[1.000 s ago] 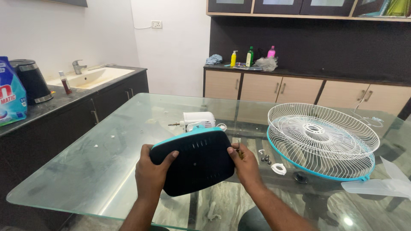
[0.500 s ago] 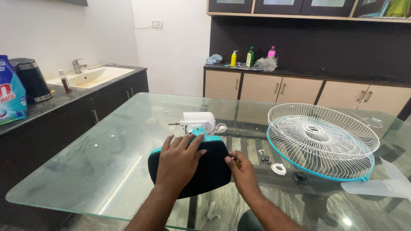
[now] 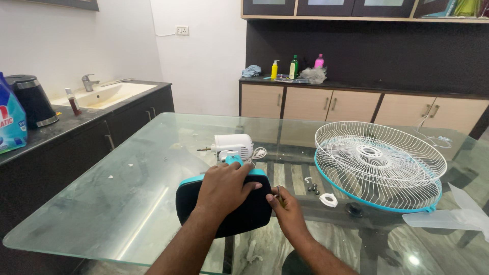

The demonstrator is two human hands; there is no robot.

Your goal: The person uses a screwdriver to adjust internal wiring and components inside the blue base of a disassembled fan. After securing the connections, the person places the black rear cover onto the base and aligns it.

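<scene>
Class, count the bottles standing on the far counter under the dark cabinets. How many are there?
3: a yellow bottle on the left, a green bottle in the middle, a pink bottle on the right behind a crumpled bag. Others may be hidden.

Open glass tabletop (image 3: 127,203) lies left of the dark fan base (image 3: 224,214) — right side obstructed by small black screws (image 3: 313,188), white plastic ring (image 3: 328,199) and white wire fan guard (image 3: 379,160).

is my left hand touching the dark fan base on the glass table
Touching. The head view shows the left hand lying flat on top of the dark fan base, fingers spread across it, no gap.
</scene>
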